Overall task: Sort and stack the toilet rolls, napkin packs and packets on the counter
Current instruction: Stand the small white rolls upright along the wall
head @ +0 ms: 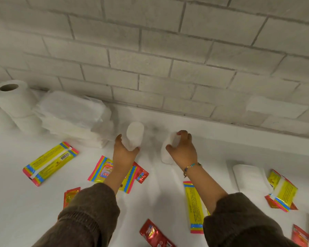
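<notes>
At the far left, toilet rolls (12, 98) are standing stacked against the brick wall (150, 50), with napkin packs (73, 114) piled just beside them. A yellow packet (50, 163) is lying on the counter (11, 202) in front. The left hand (125, 152) is curling thumb and fingers round an upright white roll (135, 134). Near it, the right hand (183, 150) is gripping a second roll (168, 152) from above. At the right, another yellow packet (284, 191) is lying beside a folded white pack (250, 177).
</notes>
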